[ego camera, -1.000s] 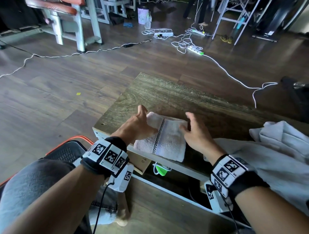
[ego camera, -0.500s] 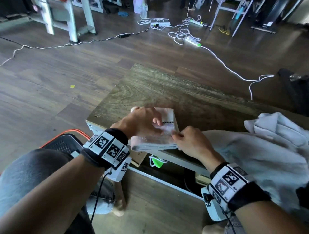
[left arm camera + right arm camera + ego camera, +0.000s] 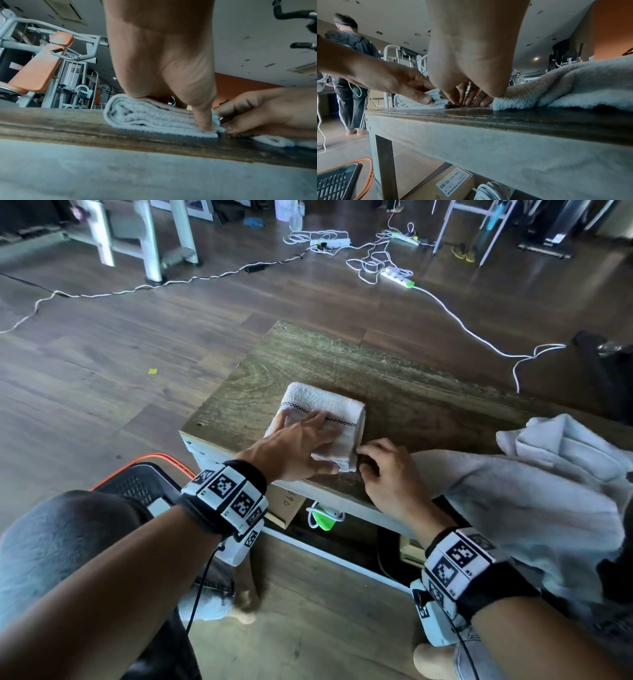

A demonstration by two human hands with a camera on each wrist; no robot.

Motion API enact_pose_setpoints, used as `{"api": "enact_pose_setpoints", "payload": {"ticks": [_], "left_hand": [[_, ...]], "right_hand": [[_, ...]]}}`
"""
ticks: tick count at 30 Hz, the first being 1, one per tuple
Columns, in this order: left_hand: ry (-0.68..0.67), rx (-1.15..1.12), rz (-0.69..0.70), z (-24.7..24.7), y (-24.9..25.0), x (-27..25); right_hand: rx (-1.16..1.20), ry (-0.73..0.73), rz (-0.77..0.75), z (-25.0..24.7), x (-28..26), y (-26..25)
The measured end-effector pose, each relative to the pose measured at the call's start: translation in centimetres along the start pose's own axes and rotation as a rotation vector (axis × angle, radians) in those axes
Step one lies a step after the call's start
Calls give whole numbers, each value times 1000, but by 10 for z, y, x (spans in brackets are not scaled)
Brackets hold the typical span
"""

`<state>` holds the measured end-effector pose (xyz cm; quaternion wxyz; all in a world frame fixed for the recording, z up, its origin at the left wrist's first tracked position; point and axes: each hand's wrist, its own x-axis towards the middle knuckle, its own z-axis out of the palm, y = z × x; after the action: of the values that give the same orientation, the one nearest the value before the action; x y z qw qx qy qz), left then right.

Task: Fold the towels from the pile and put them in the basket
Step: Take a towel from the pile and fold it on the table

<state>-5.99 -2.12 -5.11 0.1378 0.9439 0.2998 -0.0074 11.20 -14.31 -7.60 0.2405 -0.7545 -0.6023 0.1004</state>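
A white towel [image 3: 325, 405] with a black checkered stripe lies folded into a thick small rectangle near the left end of the wooden table [image 3: 342, 361]. My left hand [image 3: 301, 440] lies flat on top of it with straight fingers, thumb down at its near edge [image 3: 205, 121]. My right hand [image 3: 363, 457] has curled fingers that pinch the towel's near right corner [image 3: 217, 121]. The pile of unfolded white towels [image 3: 531, 491] spreads over the table's right side, just beyond my right wrist. The black basket [image 3: 137, 481] with an orange rim sits on the floor left of the table, by my knee.
White cables and power strips [image 3: 397, 273] trail over the wooden floor beyond the table. Gym machines [image 3: 150, 237] stand at the back left. A cardboard box [image 3: 453, 182] and a green-and-white coil [image 3: 325, 517] sit under the table. A person [image 3: 351, 67] stands to the left.
The towel was folded over once more into a smaller, thicker rectangle. My left hand went from its side edge to flat on top, and my right hand moved to its near right corner.
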Motion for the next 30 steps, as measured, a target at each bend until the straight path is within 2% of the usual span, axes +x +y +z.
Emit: {"api": "enact_pose_setpoints", "payload": {"ticks": [3, 7, 10, 14, 21, 26, 30], "left_hand": [[97, -28, 38, 2, 0, 1], [300, -258, 60, 2, 2, 6], [370, -389, 59, 5, 3, 12], [345, -250, 198, 19, 2, 15], [381, -269, 237, 27, 1, 15], [220, -160, 194, 34, -4, 14], [159, -144, 156, 27, -2, 10]], "right_hand": [[-2, -20, 5, 0, -4, 1], [-22, -81, -13, -4, -12, 2], [-16, -106, -17, -6, -15, 1], [42, -99, -3, -4, -14, 2], [33, -169, -4, -7, -14, 2], [35, -210, -5, -14, -15, 0], [51, -221, 0, -15, -11, 0]]}}
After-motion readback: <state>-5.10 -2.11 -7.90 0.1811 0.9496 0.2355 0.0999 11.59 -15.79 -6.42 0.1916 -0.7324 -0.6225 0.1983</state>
